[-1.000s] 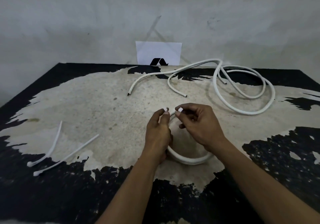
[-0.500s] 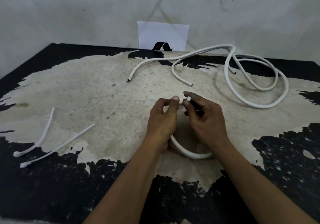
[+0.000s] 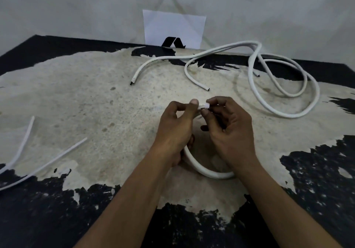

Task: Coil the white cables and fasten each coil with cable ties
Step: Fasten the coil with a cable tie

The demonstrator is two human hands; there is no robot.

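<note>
A coiled white cable (image 3: 209, 171) lies on the table under both hands, its near arc showing below my wrists. My left hand (image 3: 175, 130) holds the coil's left side and pinches one end of a white cable tie (image 3: 204, 106) with thumb and forefinger. My right hand (image 3: 228, 132) pinches the tie's small square head. The two tie ends meet between my fingertips above the coil. Two loose white cables (image 3: 269, 86) lie tangled at the back right.
Two spare white cable ties (image 3: 23, 148) lie at the left of the worn black-and-beige table (image 3: 96, 98). A white paper with a black logo (image 3: 173, 29) leans on the back wall.
My fingertips have closed together, bringing the tie's two ends from apart to touching. The view has tilted down and nearer to the table.
</note>
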